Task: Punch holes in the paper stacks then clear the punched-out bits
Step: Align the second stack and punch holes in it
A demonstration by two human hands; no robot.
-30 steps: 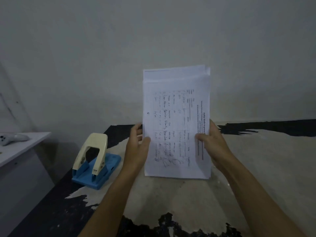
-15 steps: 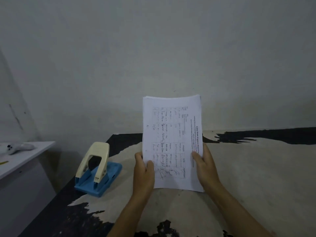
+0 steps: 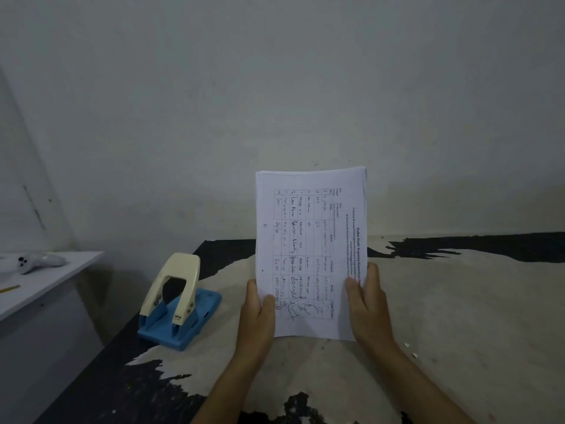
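I hold a stack of white sheets upright on its short edge on the table. Its front page bears a printed table with handwriting, turned sideways. My left hand grips the stack's lower left edge, thumb on the front. My right hand grips its lower right edge. A hole punch with a cream lever and blue base stands on the table to the left of my left hand, apart from it.
The table's black coating is peeled, with bare pale patches. A few small white bits lie right of my right wrist. A white shelf at far left carries a white game controller. A grey wall rises close behind the table.
The sheets, uneven at the top a second ago, now stand squared. The stack sits lower in view, and both hands grip nearer its bottom edge.
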